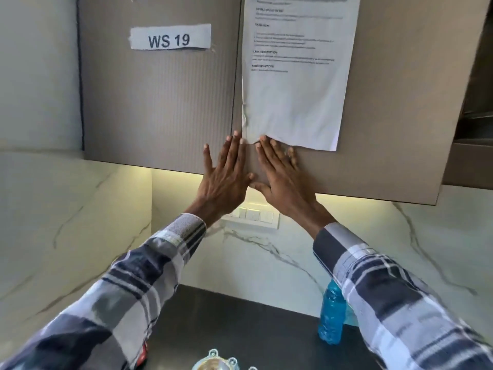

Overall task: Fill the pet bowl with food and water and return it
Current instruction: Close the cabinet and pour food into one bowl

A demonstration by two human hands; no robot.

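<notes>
Both of my hands are raised and pressed flat against the grey wall cabinet doors (160,108), near their lower edge. My left hand (225,172) lies on the left door with its fingers spread. My right hand (280,177) lies on the right door, fingertips touching the bottom of a taped paper sheet (296,84). Neither hand holds anything. A blue water bottle (330,315) stands on the dark counter (240,321) below my right arm. At the bottom edge a pale rim of a round object (213,361) shows; I cannot tell whether it is the pet bowl.
A label reading "WS 19" (170,37) is stuck on the left door. A white switch panel (253,216) sits on the marble backsplash (266,263) under the cabinet. A red item (144,352) peeks from under my left sleeve. An open shelf (474,124) lies at the far right.
</notes>
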